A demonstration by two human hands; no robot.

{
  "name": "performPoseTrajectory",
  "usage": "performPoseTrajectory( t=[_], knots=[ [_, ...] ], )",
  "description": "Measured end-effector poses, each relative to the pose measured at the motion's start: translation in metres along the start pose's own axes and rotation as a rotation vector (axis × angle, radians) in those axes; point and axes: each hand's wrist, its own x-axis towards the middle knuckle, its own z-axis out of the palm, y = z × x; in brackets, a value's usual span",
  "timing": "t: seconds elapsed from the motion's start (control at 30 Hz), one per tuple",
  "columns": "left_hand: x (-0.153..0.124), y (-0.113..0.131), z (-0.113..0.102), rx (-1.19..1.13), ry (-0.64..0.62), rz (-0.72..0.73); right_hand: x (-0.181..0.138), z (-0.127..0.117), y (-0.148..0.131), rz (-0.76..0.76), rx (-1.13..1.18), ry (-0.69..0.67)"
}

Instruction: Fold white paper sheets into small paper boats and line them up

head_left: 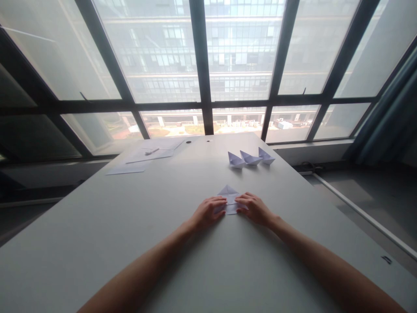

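Observation:
A partly folded sheet of white paper (231,199) lies on the white table, its pointed top facing the window and a flat strip along its near edge. My left hand (210,210) grips its left side, fingertips resting on the upper face. From the right, my right hand (253,208) holds the other side in the same way, fingers bent over the paper. Both thumbs sit low near the bottom strip. The paper's side corners are partly hidden beneath my hands. Beyond it, to the right, three folded paper boats (250,158) stand in a row.
Flat paper sheets (130,168) lie at the table's far left, with a small white object (151,151) on top that I cannot identify. The table (156,269) reaches toward a large framed window (205,65). A dark curtain (387,104) hangs at right.

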Motion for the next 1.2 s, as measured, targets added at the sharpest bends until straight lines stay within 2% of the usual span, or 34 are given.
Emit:
performPoseTrajectory(
  t=[0.3, 0.63, 0.87, 1.2],
  knots=[
    [0.000, -0.001, 0.000, -0.019, 0.023, 0.015, -0.001, 0.000, 0.000, -0.007, -0.004, 0.012],
    [-0.003, -0.004, 0.002, 0.012, 0.071, -0.053, -0.002, 0.008, 0.005, -0.025, 0.011, 0.066],
    [-0.001, -0.004, 0.002, 0.042, 0.083, -0.027, -0.001, 0.010, 0.004, -0.046, -0.063, 0.089],
    [-0.002, 0.012, -0.008, 0.125, 0.220, 0.036, -0.003, 0.005, 0.002, -0.110, -0.059, 0.197]
  ],
)
